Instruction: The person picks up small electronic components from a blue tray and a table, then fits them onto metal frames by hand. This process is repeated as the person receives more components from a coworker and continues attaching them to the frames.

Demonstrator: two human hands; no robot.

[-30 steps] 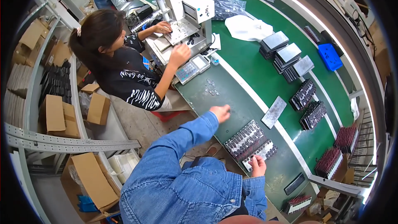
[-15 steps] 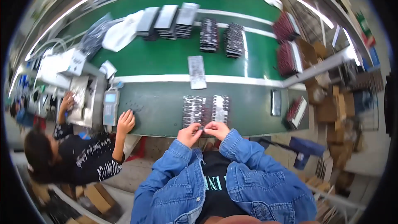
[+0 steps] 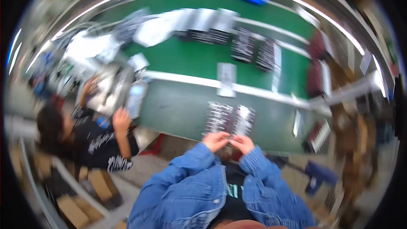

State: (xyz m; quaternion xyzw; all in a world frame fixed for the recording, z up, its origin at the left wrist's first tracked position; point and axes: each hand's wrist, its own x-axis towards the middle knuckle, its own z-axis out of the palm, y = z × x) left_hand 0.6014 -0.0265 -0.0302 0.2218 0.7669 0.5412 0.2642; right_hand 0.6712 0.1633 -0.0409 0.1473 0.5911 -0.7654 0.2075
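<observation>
My left hand (image 3: pixel 216 141) and my right hand (image 3: pixel 243 143) come together at the bench's near edge, thumbs and fingers pinched. Whatever lies between the fingertips is too small and blurred to make out. Just beyond my left hand lies a block of silver-and-dark ribbed parts (image 3: pixel 217 116). A narrower block with a pale top (image 3: pixel 244 120) sits beside it, beyond my right hand. Farther off, a grey flat rectangular piece (image 3: pixel 227 79) rests across the white strip of the bench.
Stacked grey slabs (image 3: pixel 222 23) and dark ribbed stacks (image 3: pixel 242 44) stand on the green surface (image 3: pixel 190 55). To the left, a co-worker's hand (image 3: pixel 121 121) is by a handheld device (image 3: pixel 135 99). At right are a dark red stack (image 3: pixel 318 138) and a blue tool (image 3: pixel 320 174).
The view has swung and blurred, shifting the bench rightward in the picture. My hands stay pinched together by the two blocks. The co-worker's near hand has drawn back from the bench.
</observation>
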